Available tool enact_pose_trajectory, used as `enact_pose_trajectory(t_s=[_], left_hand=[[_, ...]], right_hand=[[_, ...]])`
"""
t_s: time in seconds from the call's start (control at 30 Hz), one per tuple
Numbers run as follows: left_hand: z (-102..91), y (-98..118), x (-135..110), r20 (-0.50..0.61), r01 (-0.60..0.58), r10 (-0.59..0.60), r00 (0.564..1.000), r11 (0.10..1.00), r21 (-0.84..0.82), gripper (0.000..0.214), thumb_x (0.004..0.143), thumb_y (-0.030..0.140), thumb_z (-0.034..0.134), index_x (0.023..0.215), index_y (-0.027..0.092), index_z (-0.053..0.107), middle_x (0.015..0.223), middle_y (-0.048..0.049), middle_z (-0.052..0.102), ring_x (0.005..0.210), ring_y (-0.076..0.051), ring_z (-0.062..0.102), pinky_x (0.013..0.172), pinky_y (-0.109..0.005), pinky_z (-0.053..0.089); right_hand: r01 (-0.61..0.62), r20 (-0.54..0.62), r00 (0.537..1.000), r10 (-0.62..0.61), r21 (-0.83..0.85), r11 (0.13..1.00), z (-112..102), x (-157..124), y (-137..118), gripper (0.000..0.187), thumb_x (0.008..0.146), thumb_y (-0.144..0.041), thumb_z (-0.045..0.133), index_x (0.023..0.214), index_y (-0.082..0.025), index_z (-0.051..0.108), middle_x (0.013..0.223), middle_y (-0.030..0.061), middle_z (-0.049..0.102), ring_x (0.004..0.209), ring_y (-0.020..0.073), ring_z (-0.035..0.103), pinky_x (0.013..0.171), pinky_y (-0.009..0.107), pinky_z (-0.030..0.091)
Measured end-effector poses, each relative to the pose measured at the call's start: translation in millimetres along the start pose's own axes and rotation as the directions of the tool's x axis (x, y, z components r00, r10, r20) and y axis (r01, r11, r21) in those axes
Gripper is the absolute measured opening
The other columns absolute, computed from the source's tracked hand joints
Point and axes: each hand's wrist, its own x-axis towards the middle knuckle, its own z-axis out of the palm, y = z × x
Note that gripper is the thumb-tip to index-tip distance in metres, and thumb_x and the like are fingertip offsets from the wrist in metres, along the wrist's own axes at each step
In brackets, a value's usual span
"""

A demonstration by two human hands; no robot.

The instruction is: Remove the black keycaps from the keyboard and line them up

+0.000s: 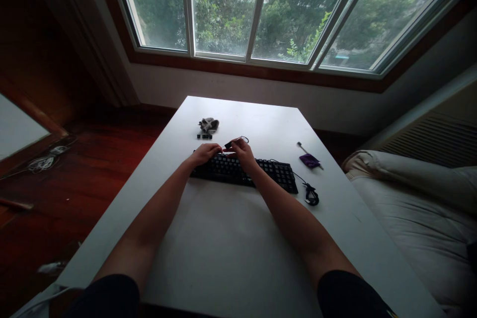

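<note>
A black keyboard [238,171] lies across the white table, and both of my hands are over its left half. My right hand [242,154] is closed on a wire keycap puller [244,138], whose thin curved wire shows above the fingers. A small dark piece [228,144] sits between the two hands, at the right fingertips. My left hand [207,153] is pinched closed above the keyboard's left end, its fingertips close to that piece. What the left fingers hold is too small to make out. Several black keycaps [204,136] lie in a row beyond the left hand.
A crumpled grey cloth [209,125] lies behind the keycaps. To the right are a small brush [301,146], a purple cloth [310,160] and the keyboard's bundled cable [311,196]. The white table [231,238] stands before a window, with a pale sofa [402,208] on the right.
</note>
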Motion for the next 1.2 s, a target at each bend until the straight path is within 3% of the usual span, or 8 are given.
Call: enact_pose_trajectory(t_s=[0.27, 0.43, 0.53, 0.73, 0.83, 0.97, 1.1, 1.2], left_hand=[[-7.2, 11, -6, 0.159, 0.145, -0.091, 0.983, 0.916, -0.375, 0.040, 0.093, 0.052, 0.057, 0.103, 0.016, 0.073, 0.070, -0.0009, 0.058, 0.064, -0.012, 0.052, 0.058, -0.023, 0.042], [-7.4, 16, -10, 0.241, 0.249, -0.153, 0.958, 0.862, -0.442, 0.039, 0.095, 0.049, 0.053, 0.100, 0.016, 0.073, 0.068, -0.0022, 0.057, 0.060, -0.011, 0.052, 0.055, -0.023, 0.044], [-3.3, 12, -6, 0.169, 0.262, -0.209, 0.963, 0.866, -0.427, 0.037, 0.095, 0.049, 0.054, 0.102, 0.017, 0.071, 0.069, -0.0021, 0.059, 0.060, -0.011, 0.053, 0.054, -0.022, 0.044], [-2.2, -9, 6, -0.105, 0.204, -0.289, 0.952, 0.850, -0.485, 0.026, 0.096, 0.037, 0.053, 0.108, 0.017, 0.064, 0.086, -0.0057, 0.067, 0.072, -0.012, 0.063, 0.064, -0.023, 0.050], [-4.8, -23, 14, -0.221, 0.205, -0.286, 0.933, 0.922, -0.328, 0.023, 0.092, 0.032, 0.057, 0.110, 0.018, 0.063, 0.093, -0.0064, 0.070, 0.075, -0.014, 0.066, 0.069, -0.026, 0.052], [-6.1, -34, 34, -0.383, 0.265, -0.215, 0.898, 0.961, 0.080, 0.028, 0.085, 0.029, 0.067, 0.113, 0.023, 0.066, 0.102, -0.0050, 0.073, 0.089, -0.019, 0.069, 0.082, -0.031, 0.052], [-3.1, -38, 58, -0.356, 0.277, -0.127, 0.926, 0.868, 0.412, 0.022, 0.085, 0.025, 0.067, 0.107, 0.025, 0.072, 0.107, -0.0069, 0.075, 0.105, -0.026, 0.064, 0.095, -0.038, 0.048], [-0.4, -42, 72, -0.309, 0.238, -0.071, 0.949, 0.802, 0.547, 0.022, 0.084, 0.020, 0.065, 0.103, 0.024, 0.074, 0.116, -0.0107, 0.071, 0.117, -0.031, 0.056, 0.102, -0.044, 0.043]], right_hand=[[0.044, 0.108, 0.993, -0.047, 0.027, 0.999, -10, -9, -14, 0.043, 0.081, -0.054, 0.077, 0.102, -0.022, 0.056, 0.094, 0.0020, 0.072, 0.085, 0.0207, 0.076, 0.074, 0.035, 0.062], [0.037, 0.200, 0.979, -0.044, 0.036, 0.999, -11, -20, -31, 0.040, 0.082, -0.052, 0.078, 0.100, -0.022, 0.059, 0.096, 0.0032, 0.073, 0.087, 0.0213, 0.075, 0.081, 0.040, 0.062], [0.037, 0.221, 0.974, -0.043, 0.030, 0.999, -11, -24, -37, 0.039, 0.083, -0.052, 0.077, 0.101, -0.022, 0.061, 0.094, 0.0037, 0.074, 0.086, 0.0213, 0.075, 0.082, 0.040, 0.062], [0.010, 0.215, 0.977, -0.008, -0.007, 1.000, -24, -35, -32, 0.040, 0.081, -0.050, 0.079, 0.103, -0.021, 0.064, 0.088, 0.0038, 0.075, 0.076, 0.0210, 0.076, 0.080, 0.041, 0.063], [-0.009, 0.161, 0.987, 0.011, -0.015, 1.000, -33, -42, -30, 0.042, 0.080, -0.052, 0.080, 0.102, -0.020, 0.064, 0.083, 0.0035, 0.075, 0.073, 0.0215, 0.075, 0.078, 0.041, 0.063], [-0.005, 0.088, 0.996, 0.005, -0.003, 1.000, -40, -45, -29, 0.046, 0.078, -0.055, 0.081, 0.102, -0.021, 0.063, 0.080, 0.0024, 0.074, 0.072, 0.0216, 0.076, 0.076, 0.040, 0.063], [-0.005, 0.103, 0.995, 0.007, -0.021, 1.000, -39, -43, -29, 0.045, 0.077, -0.055, 0.081, 0.101, -0.020, 0.063, 0.078, 0.0019, 0.074, 0.072, 0.0220, 0.076, 0.076, 0.041, 0.063], [0.006, 0.107, 0.994, -0.005, -0.015, 1.000, -38, -43, -27, 0.043, 0.079, -0.054, 0.080, 0.101, -0.020, 0.064, 0.078, 0.0017, 0.073, 0.073, 0.0222, 0.076, 0.075, 0.039, 0.063]])
